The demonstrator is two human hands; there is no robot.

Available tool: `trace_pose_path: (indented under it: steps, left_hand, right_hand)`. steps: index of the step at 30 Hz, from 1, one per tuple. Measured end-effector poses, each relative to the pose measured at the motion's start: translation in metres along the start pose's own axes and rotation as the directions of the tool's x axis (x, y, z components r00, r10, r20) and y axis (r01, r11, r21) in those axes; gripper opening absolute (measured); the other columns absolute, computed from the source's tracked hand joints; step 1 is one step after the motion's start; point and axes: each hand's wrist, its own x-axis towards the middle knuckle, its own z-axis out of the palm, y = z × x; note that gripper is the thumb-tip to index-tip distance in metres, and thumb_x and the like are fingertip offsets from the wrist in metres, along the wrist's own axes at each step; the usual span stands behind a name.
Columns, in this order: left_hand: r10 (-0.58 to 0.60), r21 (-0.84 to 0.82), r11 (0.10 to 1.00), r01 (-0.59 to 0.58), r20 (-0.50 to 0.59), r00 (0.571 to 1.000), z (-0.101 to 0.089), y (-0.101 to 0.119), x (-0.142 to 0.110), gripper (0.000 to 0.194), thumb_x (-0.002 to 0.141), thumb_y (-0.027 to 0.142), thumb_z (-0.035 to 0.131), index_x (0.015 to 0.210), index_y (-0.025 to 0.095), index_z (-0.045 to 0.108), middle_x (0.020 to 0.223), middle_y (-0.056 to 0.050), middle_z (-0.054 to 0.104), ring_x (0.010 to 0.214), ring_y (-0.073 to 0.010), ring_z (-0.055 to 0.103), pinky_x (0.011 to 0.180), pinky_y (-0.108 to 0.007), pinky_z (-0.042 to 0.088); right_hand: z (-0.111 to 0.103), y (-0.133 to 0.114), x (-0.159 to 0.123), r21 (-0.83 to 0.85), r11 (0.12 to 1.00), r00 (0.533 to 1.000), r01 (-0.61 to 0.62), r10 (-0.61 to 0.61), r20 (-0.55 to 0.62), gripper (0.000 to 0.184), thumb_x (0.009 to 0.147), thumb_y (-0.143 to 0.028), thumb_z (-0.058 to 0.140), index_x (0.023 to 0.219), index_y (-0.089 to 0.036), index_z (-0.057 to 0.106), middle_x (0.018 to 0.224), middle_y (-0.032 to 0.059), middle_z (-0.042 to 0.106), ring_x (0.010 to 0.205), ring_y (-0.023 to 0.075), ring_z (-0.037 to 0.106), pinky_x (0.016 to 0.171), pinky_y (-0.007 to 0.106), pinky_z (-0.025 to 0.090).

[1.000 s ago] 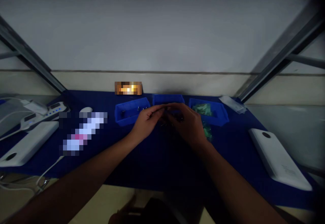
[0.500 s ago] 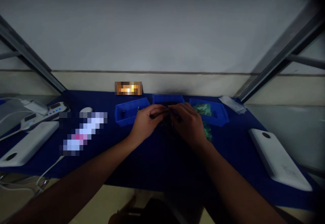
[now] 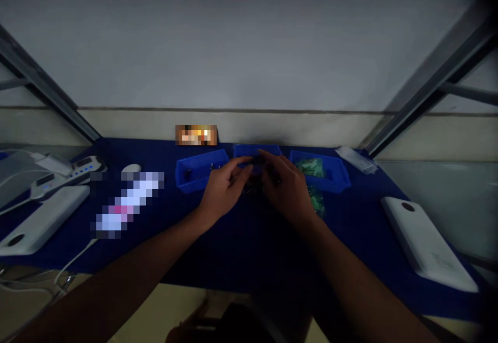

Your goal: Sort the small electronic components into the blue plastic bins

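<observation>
My left hand (image 3: 225, 184) and my right hand (image 3: 287, 184) meet near the middle of the dark blue table, fingertips almost together. Between them is something small and dark, too dim to name; both hands look closed on it. Behind the fingers stands the middle blue bin (image 3: 243, 150), its contents mostly hidden. To the left, another blue bin (image 3: 194, 177) holds a few small dark pieces. On the right, a third blue bin (image 3: 338, 177) has a green packet (image 3: 310, 167) in it. A second green packet (image 3: 317, 201) lies on the table beside my right wrist.
White power banks lie at the right (image 3: 426, 244) and left (image 3: 49, 218). A power strip (image 3: 87, 166) with cables, a white mouse-shaped object (image 3: 131, 169) and a blurred lit screen (image 3: 130, 203) are on the left. A clear plastic bag (image 3: 357, 160) lies at the back right.
My fingers have shifted slightly: the right index finger is more raised and straighter, and the left fingertips have parted a little. The bins and other objects stay in place.
</observation>
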Motion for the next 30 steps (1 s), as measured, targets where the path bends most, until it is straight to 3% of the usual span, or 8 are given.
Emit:
trace_pose_path:
  steps: [2,4,9,13,16,21,26,30]
  left_hand:
    - [-0.035,-0.021,0.999,0.036,0.049,0.998,0.001,-0.002,-0.001,0.039,0.104,0.047,0.060,0.134,0.025,0.069,0.082,-0.002,0.080,0.064,-0.0185,0.073,0.056,-0.028,0.056]
    - [-0.055,-0.061,0.996,0.061,0.094,0.994,0.002,-0.004,-0.001,0.040,0.104,0.047,0.059,0.135,0.024,0.069,0.086,-0.003,0.080,0.064,-0.0183,0.072,0.056,-0.028,0.057]
    - [0.010,-0.127,0.992,0.006,0.121,0.993,0.003,-0.003,0.001,0.034,0.104,0.039,0.060,0.132,0.024,0.073,0.126,-0.006,0.078,0.111,-0.0240,0.075,0.096,-0.037,0.062]
    - [0.012,-0.153,0.988,-0.003,0.061,0.998,0.002,-0.004,0.004,0.033,0.102,0.038,0.064,0.129,0.023,0.075,0.131,-0.006,0.077,0.121,-0.0257,0.072,0.108,-0.042,0.057]
    - [-0.019,-0.189,0.982,0.020,0.008,1.000,0.001,-0.007,0.006,0.033,0.097,0.037,0.070,0.126,0.022,0.075,0.125,-0.008,0.079,0.115,-0.0256,0.075,0.104,-0.041,0.059]
    - [-0.083,-0.225,0.971,0.082,0.005,0.997,0.001,-0.011,0.008,0.021,0.090,0.031,0.076,0.108,0.020,0.075,0.100,-0.006,0.081,0.089,-0.0220,0.079,0.082,-0.034,0.063]
    - [-0.058,-0.193,0.979,0.065,0.044,0.997,0.003,-0.011,0.006,0.015,0.088,0.024,0.074,0.103,0.019,0.076,0.100,-0.006,0.081,0.092,-0.0207,0.078,0.084,-0.033,0.061]
    - [-0.065,-0.155,0.985,0.079,0.094,0.993,0.004,-0.011,0.005,0.016,0.087,0.023,0.075,0.102,0.019,0.077,0.099,-0.006,0.081,0.091,-0.0214,0.078,0.084,-0.034,0.061]
  right_hand:
    - [-0.001,0.000,0.001,0.027,0.999,0.999,-0.026,0.027,-0.017,0.042,0.100,-0.015,0.054,0.138,-0.028,0.067,0.108,0.0049,0.074,0.092,0.0200,0.071,0.085,0.035,0.059]
    - [-0.002,0.000,0.001,0.034,0.998,0.998,-0.050,0.051,-0.032,0.034,0.098,-0.016,0.058,0.128,-0.026,0.071,0.109,0.0041,0.075,0.092,0.0196,0.072,0.087,0.034,0.058]
    - [-0.001,0.003,0.001,0.005,0.999,0.999,-0.032,0.033,-0.038,0.019,0.092,-0.013,0.069,0.107,-0.023,0.076,0.105,0.0036,0.078,0.097,0.0221,0.072,0.092,0.036,0.057]
    - [0.000,0.002,0.001,0.014,0.999,0.998,0.044,-0.043,-0.038,0.014,0.094,-0.016,0.070,0.104,-0.024,0.076,0.103,0.0050,0.076,0.101,0.0239,0.070,0.092,0.040,0.057]
    - [0.000,-0.001,0.001,0.048,0.995,0.997,0.083,-0.084,0.002,0.014,0.096,-0.017,0.068,0.106,-0.024,0.076,0.107,0.0062,0.075,0.103,0.0239,0.069,0.093,0.040,0.058]
    - [-0.003,-0.002,0.001,0.084,0.995,0.998,0.059,-0.059,-0.002,0.021,0.103,-0.018,0.058,0.116,-0.023,0.074,0.108,0.0063,0.074,0.103,0.0219,0.069,0.094,0.038,0.057]
    - [-0.004,0.004,-0.001,0.039,0.995,0.995,0.091,-0.093,0.034,0.045,0.104,-0.009,0.044,0.140,-0.025,0.067,0.124,0.0088,0.071,0.115,0.0221,0.066,0.101,0.039,0.055]
    - [0.001,0.010,-0.002,-0.004,0.993,0.991,0.119,-0.119,0.067,0.040,0.102,-0.009,0.051,0.128,-0.027,0.075,0.124,0.0083,0.070,0.115,0.0235,0.066,0.099,0.039,0.057]
